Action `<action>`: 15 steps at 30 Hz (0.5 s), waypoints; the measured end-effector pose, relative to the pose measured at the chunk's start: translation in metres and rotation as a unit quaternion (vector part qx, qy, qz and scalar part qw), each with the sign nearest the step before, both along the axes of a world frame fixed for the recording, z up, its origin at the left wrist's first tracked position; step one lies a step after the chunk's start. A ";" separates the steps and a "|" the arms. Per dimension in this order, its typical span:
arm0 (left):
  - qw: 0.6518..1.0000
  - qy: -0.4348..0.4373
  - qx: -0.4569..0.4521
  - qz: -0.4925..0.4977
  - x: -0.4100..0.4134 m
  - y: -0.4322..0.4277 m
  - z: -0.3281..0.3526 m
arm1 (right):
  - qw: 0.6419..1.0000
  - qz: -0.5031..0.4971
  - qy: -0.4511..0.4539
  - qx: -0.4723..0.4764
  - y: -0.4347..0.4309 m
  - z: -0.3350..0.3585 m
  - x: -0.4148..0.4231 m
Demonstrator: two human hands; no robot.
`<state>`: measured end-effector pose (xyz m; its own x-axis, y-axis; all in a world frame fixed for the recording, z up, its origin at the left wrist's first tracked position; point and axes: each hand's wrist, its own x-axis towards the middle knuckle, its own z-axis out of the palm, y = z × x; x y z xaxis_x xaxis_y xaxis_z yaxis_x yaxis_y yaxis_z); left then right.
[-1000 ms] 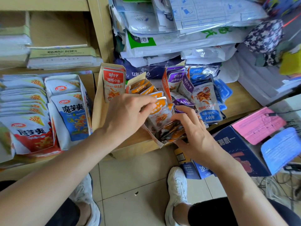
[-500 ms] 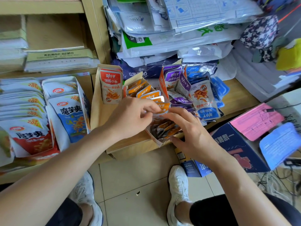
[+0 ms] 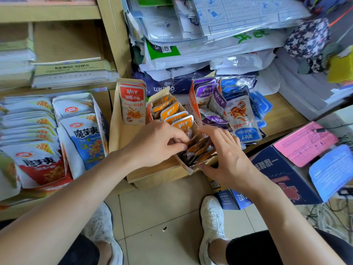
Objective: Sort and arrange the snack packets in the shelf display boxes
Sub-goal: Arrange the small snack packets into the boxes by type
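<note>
Left grip pinches orange packets in the middle box on the shelf; right grip, fingers spread, braces its near right corner. Stand packets upright; press evenly.

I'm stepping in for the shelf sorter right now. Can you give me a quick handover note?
Left hand: pinches the front orange packets in their box.
Right hand: open, fingers spread over that box's right side, thumb at its front corner.
Done: the rear orange packets stand in a row; one red packet stands upright to their left.
Left: the front orange packets lie jumbled; the purple packets and blue packets to the right look untidy and probably need straightening.
</note>
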<state>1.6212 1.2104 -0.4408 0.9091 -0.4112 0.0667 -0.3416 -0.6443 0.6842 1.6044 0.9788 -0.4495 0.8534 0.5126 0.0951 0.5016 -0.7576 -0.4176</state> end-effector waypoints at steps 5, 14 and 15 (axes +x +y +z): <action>0.995 -0.083 0.014 0.054 0.002 0.014 -0.001 | 0.999 0.004 -0.020 -0.042 -0.001 0.000 0.005; 0.981 -0.133 0.100 0.101 0.000 0.012 -0.008 | 1.000 0.012 0.002 -0.017 0.004 0.000 0.006; 0.984 -0.117 0.089 0.101 0.001 0.012 -0.008 | 1.000 0.015 0.003 -0.014 0.005 0.000 0.006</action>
